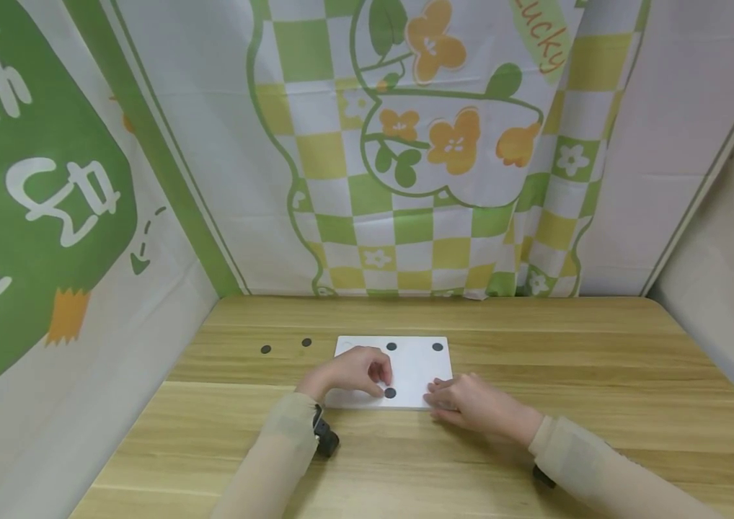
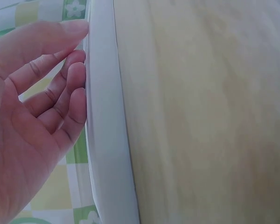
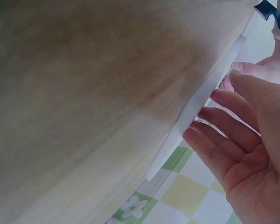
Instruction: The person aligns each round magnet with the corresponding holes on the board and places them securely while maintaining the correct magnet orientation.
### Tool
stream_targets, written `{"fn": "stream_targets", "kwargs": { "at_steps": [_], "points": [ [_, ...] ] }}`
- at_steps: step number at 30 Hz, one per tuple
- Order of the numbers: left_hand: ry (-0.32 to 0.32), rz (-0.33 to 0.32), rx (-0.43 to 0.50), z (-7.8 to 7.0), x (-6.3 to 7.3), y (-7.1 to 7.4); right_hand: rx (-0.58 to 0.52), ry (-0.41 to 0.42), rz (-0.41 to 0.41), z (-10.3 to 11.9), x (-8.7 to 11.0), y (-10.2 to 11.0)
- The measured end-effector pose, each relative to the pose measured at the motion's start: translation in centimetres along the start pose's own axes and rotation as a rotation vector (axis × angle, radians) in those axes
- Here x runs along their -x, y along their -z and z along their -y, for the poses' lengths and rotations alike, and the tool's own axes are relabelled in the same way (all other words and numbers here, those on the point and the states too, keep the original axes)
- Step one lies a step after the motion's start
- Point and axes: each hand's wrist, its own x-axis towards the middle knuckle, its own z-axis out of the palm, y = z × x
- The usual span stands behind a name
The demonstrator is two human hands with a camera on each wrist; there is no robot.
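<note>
Against the white board (image 1: 415, 371) rested the loosely curved right hand (image 1: 474, 404). The relaxed left hand (image 1: 357, 369) touched a black disc (image 1: 391, 393).

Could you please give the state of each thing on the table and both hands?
White rectangular board: flat on the light-brown wooden table.
Two small black round discs: on the table, left of the board.
Two far black discs: on the board, apart.
Near black disc: on the board.
Left hand: fingers bent at that disc; any pinch unclear.
Right hand: fingertips at the board's right edge.
</note>
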Motion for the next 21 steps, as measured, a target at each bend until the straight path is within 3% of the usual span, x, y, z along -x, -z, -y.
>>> {"fn": "stream_targets", "kwargs": {
  "at_steps": [12, 21],
  "points": [
    [-0.006, -0.075, 0.023, 0.9, 1.6, 0.6, -0.011, 0.004, -0.005, 0.2, 0.0, 0.1],
    [0.051, -0.169, 0.000, 1.4, 2.5, 1.3, 0.003, -0.006, 0.007, 0.3, 0.1, 0.1]
  ]
}}
